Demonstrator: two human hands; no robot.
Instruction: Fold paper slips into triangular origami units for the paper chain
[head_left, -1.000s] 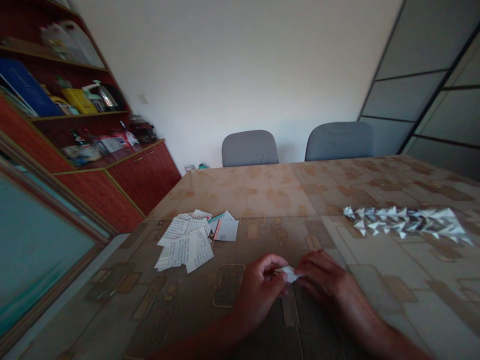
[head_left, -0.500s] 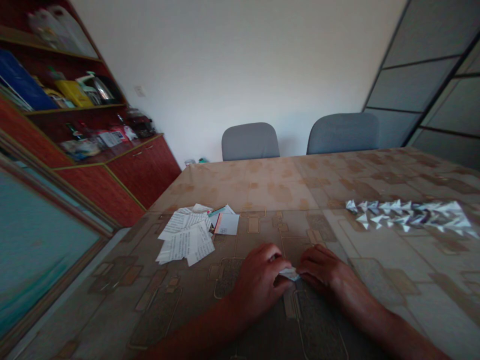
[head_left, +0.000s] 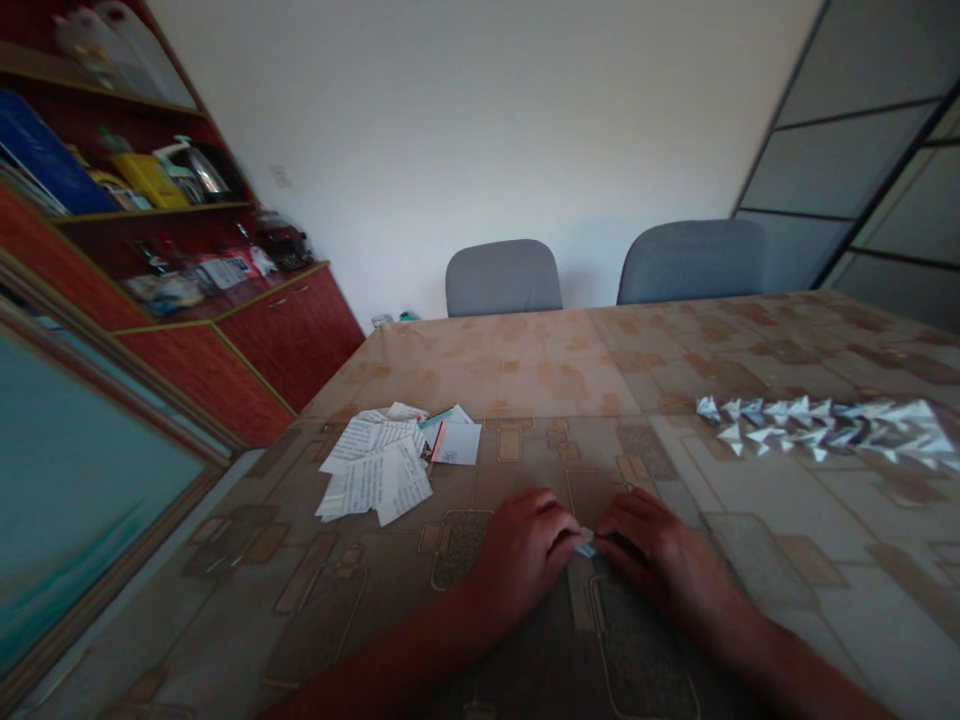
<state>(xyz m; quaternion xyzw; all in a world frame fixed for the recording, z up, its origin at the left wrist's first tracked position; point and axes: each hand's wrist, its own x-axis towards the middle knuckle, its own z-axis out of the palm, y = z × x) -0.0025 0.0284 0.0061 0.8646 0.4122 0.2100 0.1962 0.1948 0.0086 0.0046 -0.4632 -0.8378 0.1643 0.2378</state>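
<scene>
Between my two hands is a small folded piece of paper [head_left: 586,543], mostly covered by my fingers. My left hand [head_left: 529,540] pinches its left end, with thumb and fingertips pressed together. At the other end, the closed fingertips of my right hand [head_left: 649,535] grip the paper too. Both hands rest low over the patterned tablecloth, fingertips nearly meeting. To the left lies a loose pile of printed paper pieces [head_left: 379,475]. Several folded paper pieces [head_left: 825,425] with pointed tips stand in two rows on the right.
The table [head_left: 525,370] carries a patterned cover. Two grey chairs [head_left: 504,278] stand at its far edge, before a white wall. A red-brown cabinet [head_left: 277,330] with bottles, a kettle [head_left: 206,172] and other goods is at the left. Grey panels [head_left: 832,170] rise at the right.
My left fingers have closed in over the folded paper, and the hands are closer together, so less of it shows. The view has shifted slightly; the pile and the rows look unchanged.
</scene>
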